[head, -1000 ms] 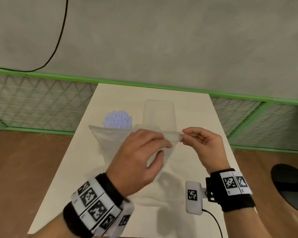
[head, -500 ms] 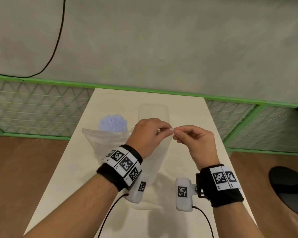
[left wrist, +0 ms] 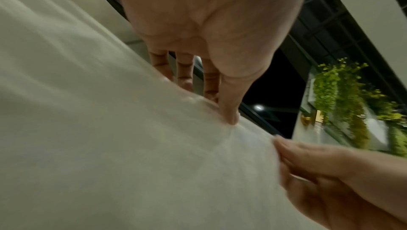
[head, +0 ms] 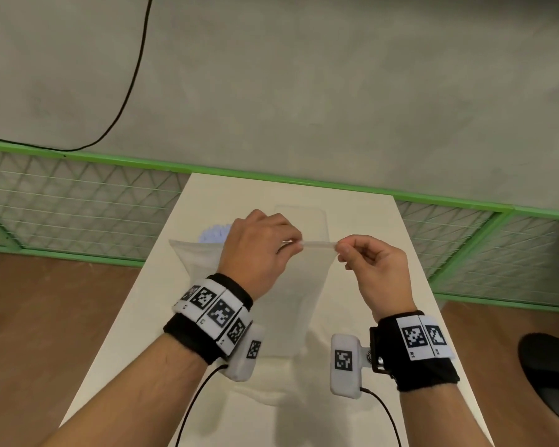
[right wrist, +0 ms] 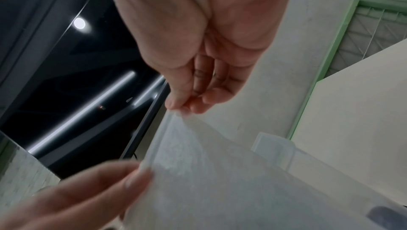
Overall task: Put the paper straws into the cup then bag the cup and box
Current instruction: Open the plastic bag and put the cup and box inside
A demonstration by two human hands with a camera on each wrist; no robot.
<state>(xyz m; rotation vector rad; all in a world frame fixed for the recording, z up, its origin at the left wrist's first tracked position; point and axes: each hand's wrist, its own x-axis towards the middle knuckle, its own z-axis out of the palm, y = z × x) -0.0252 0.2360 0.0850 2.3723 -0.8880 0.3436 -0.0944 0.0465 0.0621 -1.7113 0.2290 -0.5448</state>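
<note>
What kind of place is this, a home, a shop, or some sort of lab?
Most likely a lab-style recording space rather than a home: a bare white table stands against a green mesh fence and a plain concrete wall, and both wrists wear marker bands.

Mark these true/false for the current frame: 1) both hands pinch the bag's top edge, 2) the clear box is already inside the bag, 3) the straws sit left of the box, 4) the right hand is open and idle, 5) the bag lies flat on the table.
1) True. The left hand and right hand both pinch the top edge of the bag.
2) False. The clear box stands on the table behind the bag.
3) True. The straws show left of the box.
4) False. Its fingers pinch the bag's edge.
5) False. The bag is held up, hanging from both hands.
</note>
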